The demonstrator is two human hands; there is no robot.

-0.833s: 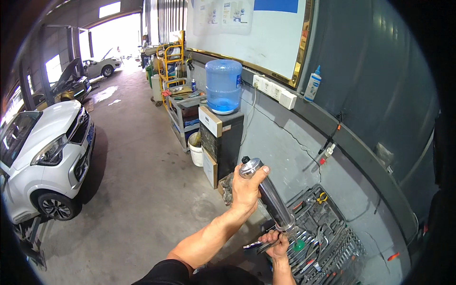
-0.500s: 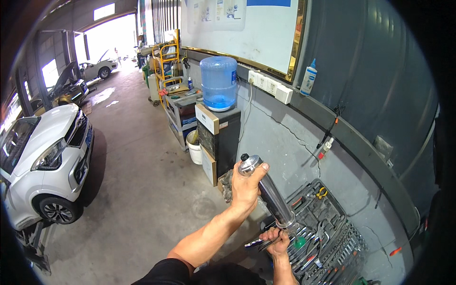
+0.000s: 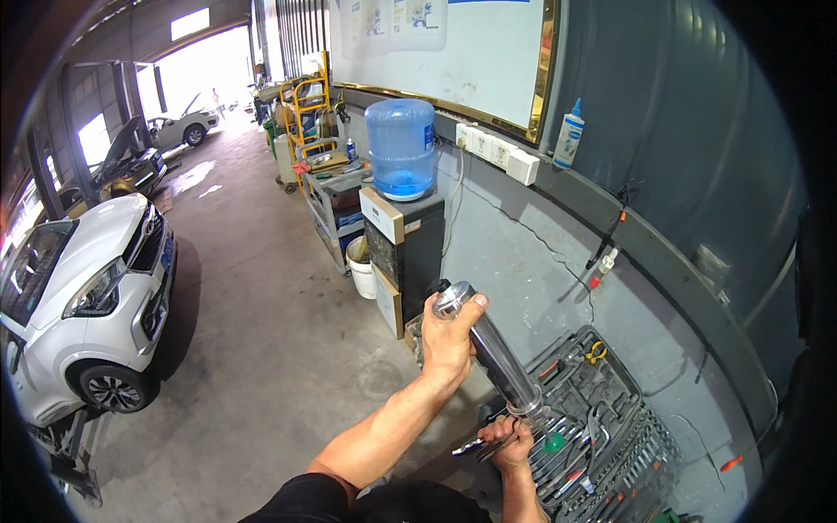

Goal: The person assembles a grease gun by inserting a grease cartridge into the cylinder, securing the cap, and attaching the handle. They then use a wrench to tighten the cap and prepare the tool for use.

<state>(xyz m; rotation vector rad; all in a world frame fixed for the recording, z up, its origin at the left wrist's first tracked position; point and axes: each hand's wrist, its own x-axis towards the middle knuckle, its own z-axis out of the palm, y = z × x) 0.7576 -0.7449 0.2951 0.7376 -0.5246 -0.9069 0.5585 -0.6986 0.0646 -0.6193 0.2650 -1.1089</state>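
A grease gun (image 3: pixel 501 362), with a dark shiny barrel and a silver end cap with a black knob, slants in front of me. My left hand (image 3: pixel 448 343) is closed around its upper end, thumb lying against the silver cap. At its lower end, my right hand (image 3: pixel 509 438) is wrapped around the handle part, from which dark and silver pieces stick out to the left. Fingers hide much of that lower end. Just beyond my right hand lies a grey tool case (image 3: pixel 602 370) full of wrenches, pliers and sockets, with a round green piece (image 3: pixel 554 443) near the barrel.
A dark water dispenser (image 3: pixel 423 240) bears a blue water bottle (image 3: pixel 400 150) by the wall. Behind it are a white bucket (image 3: pixel 361 275), a grey tool cart (image 3: pixel 324 209) and a yellow rack (image 3: pixel 311 105). A white car (image 3: pixel 96 288) stands at left.
My view has shifted slightly. Both hands keep their hold on the grease gun, which stays at almost the same slant; the left hand sits a touch further left.
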